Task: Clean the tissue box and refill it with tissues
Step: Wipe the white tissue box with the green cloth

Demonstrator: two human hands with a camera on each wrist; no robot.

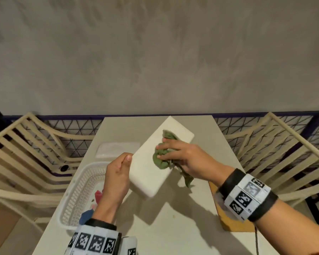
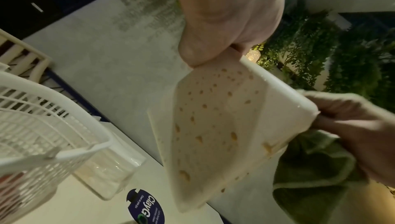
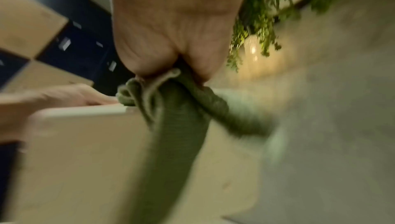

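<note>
A white rectangular tissue box (image 1: pixel 151 162) is held tilted above the table, one flat face up. My left hand (image 1: pixel 118 172) grips its left edge, thumb on top. My right hand (image 1: pixel 179 157) holds a crumpled green cloth (image 1: pixel 162 157) and presses it onto the box's upper face. In the left wrist view the box (image 2: pixel 213 126) shows small yellowish spots on its side, with my left thumb (image 2: pixel 213 33) on its rim and the green cloth (image 2: pixel 310 177) behind it. The blurred right wrist view has the cloth (image 3: pixel 171 126) bunched in my right hand (image 3: pixel 171 33) against the box (image 3: pixel 74 151).
A white mesh basket (image 1: pixel 81 190) with coloured items sits at the table's left. A clear-wrapped tissue pack (image 1: pixel 116 150) lies behind it. A wooden board (image 1: pixel 234 223) lies at the right edge. Slatted chairs (image 1: pixel 26 153) flank the table (image 1: pixel 173 227). A dark round label (image 2: pixel 147 207) lies on the table.
</note>
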